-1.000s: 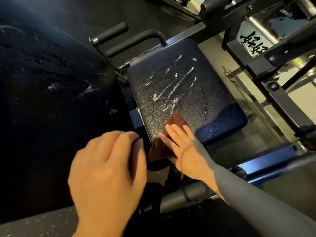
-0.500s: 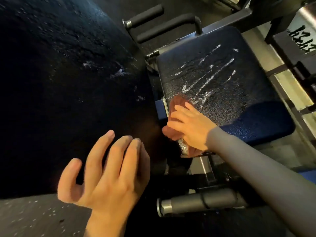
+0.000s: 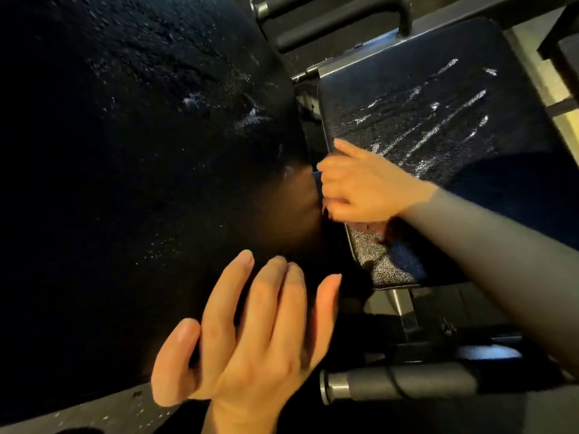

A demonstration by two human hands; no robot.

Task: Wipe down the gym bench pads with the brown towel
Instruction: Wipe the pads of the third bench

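The right hand [image 3: 363,186] is pressing the mostly hidden brown towel [image 3: 374,227] at mid-frame against the blue seat pad's [image 3: 438,89] left edge, white streaks [image 3: 438,126] remaining, while the left hand [image 3: 250,336] is hovering spread and empty.

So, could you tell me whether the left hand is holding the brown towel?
No, the left hand is open and holds nothing; the right hand presses on the towel.

seat pad [image 3: 470,126] right of large pad [image 3: 125,183] — towel [image 3: 374,227] on seat pad
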